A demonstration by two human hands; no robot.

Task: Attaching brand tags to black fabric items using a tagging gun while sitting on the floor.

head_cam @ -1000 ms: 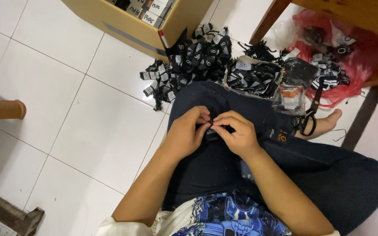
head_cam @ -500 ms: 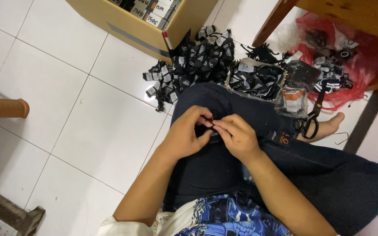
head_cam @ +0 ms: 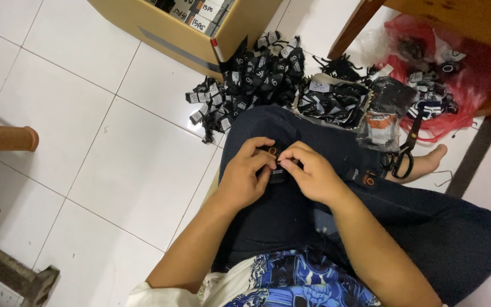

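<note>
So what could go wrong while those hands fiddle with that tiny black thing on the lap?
1. The small black tag is pinched between both hands, left hand and right hand, over the knee; it could slip and drop among the pile of black tags on the floor, hard to find again.
2. The scissors lie right beside the bare foot; a shifted leg might bump them.

Black-and-white labels (head_cam: 257,74) heaped beside brown carton (head_cam: 183,34); perhaps more in red bag (head_cam: 456,85).

Tag pile (head_cam: 257,74) before knee, box (head_cam: 188,34) behind, scissors (head_cam: 406,150) right (by foot)
</note>
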